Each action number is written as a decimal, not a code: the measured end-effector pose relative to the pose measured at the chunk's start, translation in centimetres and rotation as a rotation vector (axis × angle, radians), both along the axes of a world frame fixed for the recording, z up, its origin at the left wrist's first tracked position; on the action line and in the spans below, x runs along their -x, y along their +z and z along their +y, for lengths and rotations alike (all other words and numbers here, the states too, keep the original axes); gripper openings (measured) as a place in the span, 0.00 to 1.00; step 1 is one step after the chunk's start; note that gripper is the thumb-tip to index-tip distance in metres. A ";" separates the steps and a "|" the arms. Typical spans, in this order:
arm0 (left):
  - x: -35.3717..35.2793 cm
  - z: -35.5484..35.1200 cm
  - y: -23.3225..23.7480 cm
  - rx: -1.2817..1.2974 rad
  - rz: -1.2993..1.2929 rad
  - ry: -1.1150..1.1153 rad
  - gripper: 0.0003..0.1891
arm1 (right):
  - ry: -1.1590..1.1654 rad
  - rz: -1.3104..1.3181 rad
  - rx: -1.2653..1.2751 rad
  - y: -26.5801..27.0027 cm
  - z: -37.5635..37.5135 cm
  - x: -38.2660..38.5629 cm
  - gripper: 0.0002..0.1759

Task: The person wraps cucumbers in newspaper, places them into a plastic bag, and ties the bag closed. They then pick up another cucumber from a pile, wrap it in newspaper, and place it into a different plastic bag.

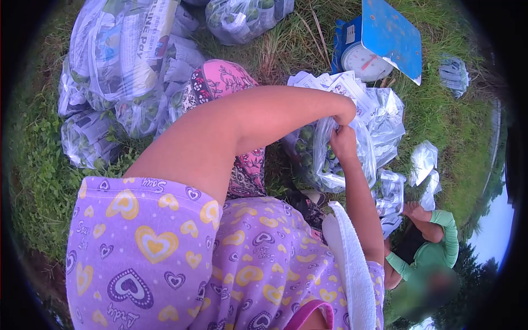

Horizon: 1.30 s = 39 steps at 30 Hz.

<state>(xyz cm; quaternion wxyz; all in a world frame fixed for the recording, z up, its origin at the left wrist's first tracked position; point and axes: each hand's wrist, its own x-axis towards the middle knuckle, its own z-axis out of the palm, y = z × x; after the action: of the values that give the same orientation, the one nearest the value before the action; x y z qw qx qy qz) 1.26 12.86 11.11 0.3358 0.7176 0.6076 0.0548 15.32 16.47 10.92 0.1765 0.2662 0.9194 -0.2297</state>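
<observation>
One clear plastic bag (325, 171) amid outdoor grass (451, 132), blue scale (385, 38) nearby.

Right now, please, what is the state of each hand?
Left hand: appears closed on the clear plastic bag; fingers partly hidden.
Right hand: closed, holding the same bag, against the left.

Toward the left edge of the grass (462, 137), filled bags (121, 60) are lying heaped; toward its far right corner, a weighing scale (379, 44) is standing, with plastic (454, 76) lying to its right. Before the scale, a bag of produce (318, 165) is sitting, papers (352, 82) lying between them.
</observation>
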 end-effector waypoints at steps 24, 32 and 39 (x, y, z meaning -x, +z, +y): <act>0.6 -2.3 2.8 0.115 -0.191 0.424 0.14 | 0.228 -0.280 0.173 1.0 2.2 4.7 0.15; 0.7 -1.9 1.9 0.142 -0.238 0.560 0.17 | 0.263 -0.127 0.232 -4.6 4.1 3.5 0.15; 1.7 -1.5 1.7 0.350 0.015 0.243 0.18 | 0.200 -0.099 0.028 -0.9 0.4 2.1 0.16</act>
<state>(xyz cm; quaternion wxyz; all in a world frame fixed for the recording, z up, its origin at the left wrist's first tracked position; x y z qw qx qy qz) -0.45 11.35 12.79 0.4419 0.5701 0.6925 -0.0167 13.19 16.84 10.06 0.2473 0.1818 0.9282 -0.2104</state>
